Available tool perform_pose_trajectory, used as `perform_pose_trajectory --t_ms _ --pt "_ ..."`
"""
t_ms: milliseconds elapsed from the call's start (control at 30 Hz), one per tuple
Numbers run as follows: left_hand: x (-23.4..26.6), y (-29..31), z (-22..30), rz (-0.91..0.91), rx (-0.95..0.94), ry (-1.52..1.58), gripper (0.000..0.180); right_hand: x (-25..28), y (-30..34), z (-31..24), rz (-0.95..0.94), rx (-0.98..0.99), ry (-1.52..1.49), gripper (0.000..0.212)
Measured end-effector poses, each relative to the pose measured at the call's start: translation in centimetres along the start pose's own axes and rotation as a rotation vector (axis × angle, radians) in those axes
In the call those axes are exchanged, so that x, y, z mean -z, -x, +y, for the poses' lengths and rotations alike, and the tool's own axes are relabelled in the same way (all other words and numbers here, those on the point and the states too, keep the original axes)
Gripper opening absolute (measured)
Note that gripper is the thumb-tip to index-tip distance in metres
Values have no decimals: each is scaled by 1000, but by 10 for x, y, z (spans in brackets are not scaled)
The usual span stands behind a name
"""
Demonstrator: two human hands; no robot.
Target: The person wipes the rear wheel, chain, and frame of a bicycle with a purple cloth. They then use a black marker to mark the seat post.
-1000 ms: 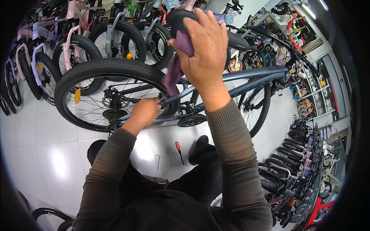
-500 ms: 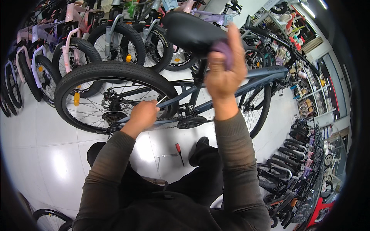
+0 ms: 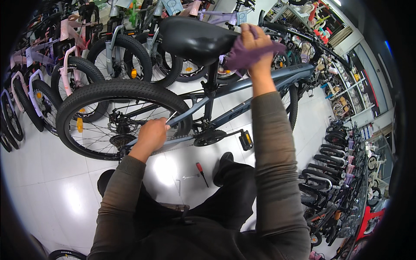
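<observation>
Gripping a purple cloth (image 3: 242,55), a person's right hand (image 3: 258,45) is at the narrow front end of a black seat (image 3: 195,40) on a grey-blue bicycle (image 3: 225,89), the fabric spilling out on both sides of the fingers. The left hand (image 3: 151,134) is closed around the frame's rear tube, beside the spokes; a thin pale sliver above its knuckles is too small to identify. The bicycle stands upright across the scene, its rear wheel (image 3: 125,89) to the left and its handlebar to the far right, with a pedal (image 3: 246,141) on the near side. On the white floor (image 3: 56,195) nearer the person lie a red-handled screwdriver (image 3: 202,172), a wrench (image 3: 190,177) and a bent metal key (image 3: 179,187). Parked bicycles (image 3: 69,60) crowd the far left.
</observation>
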State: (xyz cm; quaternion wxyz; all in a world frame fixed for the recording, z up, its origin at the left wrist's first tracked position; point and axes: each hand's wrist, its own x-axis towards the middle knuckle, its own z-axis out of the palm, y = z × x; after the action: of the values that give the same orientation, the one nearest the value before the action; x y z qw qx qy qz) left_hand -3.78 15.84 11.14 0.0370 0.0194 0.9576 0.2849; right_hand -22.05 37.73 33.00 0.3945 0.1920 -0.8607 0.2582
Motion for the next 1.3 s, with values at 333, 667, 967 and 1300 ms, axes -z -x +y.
perform_pose_trajectory --t_ms 333,667,967,1300 --pt "-7 2 3 70 -24 59 19 2 -28 -24 -169 20 -5 47" --pt "-7 3 -2 66 -43 47 20 -26 -24 -175 -710 465 -10 45" --pt "1 4 1 3 22 60 21 -63 -84 -64 -520 533 310 36" --pt "1 3 0 -18 25 83 22 15 -53 2 -397 -73 301 49"
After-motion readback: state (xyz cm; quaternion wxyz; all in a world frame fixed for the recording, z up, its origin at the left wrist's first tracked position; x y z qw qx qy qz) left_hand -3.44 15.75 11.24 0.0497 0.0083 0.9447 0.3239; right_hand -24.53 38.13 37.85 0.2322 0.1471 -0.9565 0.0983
